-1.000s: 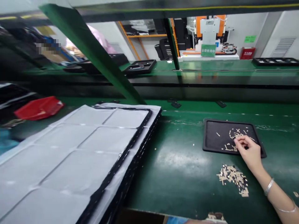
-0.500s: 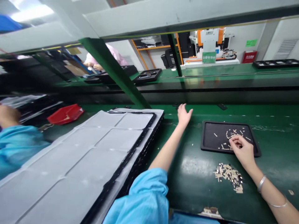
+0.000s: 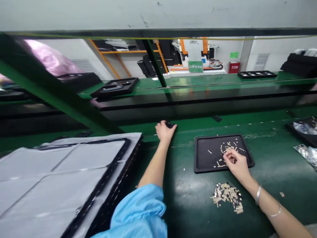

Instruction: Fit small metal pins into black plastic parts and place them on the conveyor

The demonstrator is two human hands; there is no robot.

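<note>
My left hand [image 3: 165, 132] reaches to the back of the green bench, its fingers and thumb around a small flat black piece [image 3: 169, 125]. My right hand [image 3: 236, 162] is over the front right of a shallow black tray [image 3: 203, 150]. Its thumb and fingertips are pinched together; anything between them is too small to make out. Small pale strips [image 3: 229, 144] lie scattered in the tray around these fingers. In front of the tray, a heap of beige and dark little pieces [image 3: 228, 195] rests on the bench.
Trays covered with grey-white sheets [image 3: 81, 178] are stacked at the left. A slanted green post [image 3: 61, 92] rises behind them. Another black piece [image 3: 217, 118] lies at the back. Plastic bags [image 3: 307, 152] lie far right. A person in pink [image 3: 53, 59] is across the bench.
My left hand has closed around the small black piece at the back. My right hand stays pinched over the tray. The view has turned right, and the co-worker's blue sleeve has left it.
</note>
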